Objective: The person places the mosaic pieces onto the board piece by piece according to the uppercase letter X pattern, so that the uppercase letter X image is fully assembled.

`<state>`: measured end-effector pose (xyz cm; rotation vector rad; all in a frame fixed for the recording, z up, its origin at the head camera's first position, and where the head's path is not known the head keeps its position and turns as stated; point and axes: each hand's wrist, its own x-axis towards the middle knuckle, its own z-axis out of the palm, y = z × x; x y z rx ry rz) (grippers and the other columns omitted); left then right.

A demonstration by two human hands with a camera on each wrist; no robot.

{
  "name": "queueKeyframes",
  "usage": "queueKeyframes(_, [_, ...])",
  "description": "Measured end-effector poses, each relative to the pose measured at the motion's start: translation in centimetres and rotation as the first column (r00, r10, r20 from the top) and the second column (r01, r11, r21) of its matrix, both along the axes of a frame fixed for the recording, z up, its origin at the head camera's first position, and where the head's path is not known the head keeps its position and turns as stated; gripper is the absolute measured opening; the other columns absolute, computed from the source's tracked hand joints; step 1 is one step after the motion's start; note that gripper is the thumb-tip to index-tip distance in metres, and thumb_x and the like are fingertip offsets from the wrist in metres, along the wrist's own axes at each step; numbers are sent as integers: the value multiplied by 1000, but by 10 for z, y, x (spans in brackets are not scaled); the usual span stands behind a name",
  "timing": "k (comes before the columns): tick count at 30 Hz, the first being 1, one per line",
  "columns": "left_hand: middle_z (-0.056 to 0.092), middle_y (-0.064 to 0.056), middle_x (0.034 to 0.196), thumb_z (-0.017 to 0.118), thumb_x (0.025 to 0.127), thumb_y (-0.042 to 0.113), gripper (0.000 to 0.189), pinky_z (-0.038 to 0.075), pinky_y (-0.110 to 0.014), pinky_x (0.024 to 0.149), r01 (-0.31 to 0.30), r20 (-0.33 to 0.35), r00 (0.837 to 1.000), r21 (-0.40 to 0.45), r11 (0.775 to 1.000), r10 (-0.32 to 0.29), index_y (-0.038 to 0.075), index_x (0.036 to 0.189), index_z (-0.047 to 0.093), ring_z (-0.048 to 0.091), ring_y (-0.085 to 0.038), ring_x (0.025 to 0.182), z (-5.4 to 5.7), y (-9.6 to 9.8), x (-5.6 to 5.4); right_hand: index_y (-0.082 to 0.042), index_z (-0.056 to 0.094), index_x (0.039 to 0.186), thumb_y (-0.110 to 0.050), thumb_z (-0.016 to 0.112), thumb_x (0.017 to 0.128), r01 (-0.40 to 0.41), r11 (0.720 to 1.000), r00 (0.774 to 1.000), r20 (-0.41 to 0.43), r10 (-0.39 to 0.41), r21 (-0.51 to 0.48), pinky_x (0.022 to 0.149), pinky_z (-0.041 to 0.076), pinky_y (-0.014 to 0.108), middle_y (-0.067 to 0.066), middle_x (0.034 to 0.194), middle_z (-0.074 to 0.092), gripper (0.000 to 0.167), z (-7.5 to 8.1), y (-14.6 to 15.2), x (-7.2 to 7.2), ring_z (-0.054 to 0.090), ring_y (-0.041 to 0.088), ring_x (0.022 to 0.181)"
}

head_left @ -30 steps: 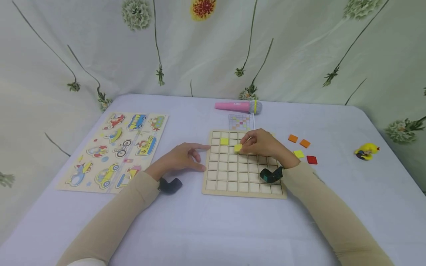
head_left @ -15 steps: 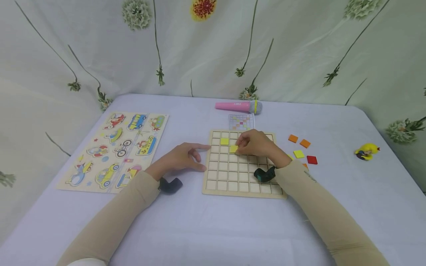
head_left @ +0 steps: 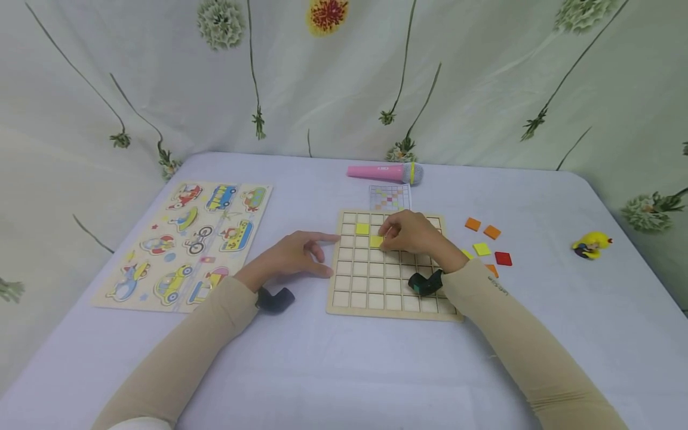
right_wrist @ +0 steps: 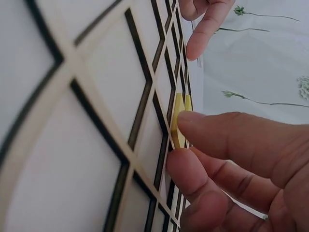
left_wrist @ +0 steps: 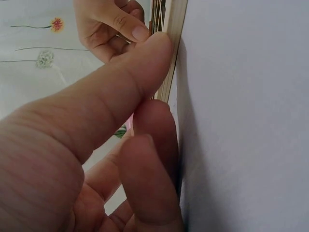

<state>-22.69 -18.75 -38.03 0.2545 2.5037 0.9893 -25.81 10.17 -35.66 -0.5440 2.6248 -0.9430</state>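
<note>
A wooden grid board (head_left: pixel 361 284) lies in the middle of the table, and one yellow tile (head_left: pixel 362 229) sits in a cell of its top row. My right hand (head_left: pixel 414 234) is over the board, pinching a second yellow square tile (head_left: pixel 376 241) at a cell in the second row. In the right wrist view the thumb touches this pinched tile (right_wrist: pixel 178 126), which looks slightly tilted above the cell. At the board's left edge, my left hand (head_left: pixel 292 254) touches the wood with thumb and index finger. Its other fingers are loosely bent and hold nothing.
Right of the board lie loose orange tiles (head_left: pixel 473 224), yellow tiles (head_left: pixel 482 249) and a red tile (head_left: pixel 503 258). Behind it are a printed pattern card (head_left: pixel 390 197) and a pink microphone (head_left: pixel 376 172). A vehicle puzzle board (head_left: pixel 183 245) lies left, a small yellow-headed figurine (head_left: pixel 590 245) far right.
My right hand has moved a little left and lowered the yellow tile to the second-row cell, uncovering more loose tiles at the right. The left hand has stayed in place.
</note>
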Motion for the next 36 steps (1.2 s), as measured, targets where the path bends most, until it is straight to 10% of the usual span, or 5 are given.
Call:
queueKeyframes(19, [67,-5,106,94,85,26,84,44,-35,79,-14,13,1000,-12,1000,14,24,160,57,56,-21,83,1,2,1,-1,77,116,-8,72,102,-140,980,982,-143,120,-143,74,47,32,3,94,70,17,7,56,17,58,20,76])
queueKeyframes(36, [67,-5,104,94,85,26,83,43,-34,78,-2,9,1000,10,1000,2,23,159,57,55,-21,81,-2,-1,-1,0,77,118,-12,73,102,-19,991,996,-90,7,-132,64,44,27,5,99,68,21,5,120,34,55,14,69])
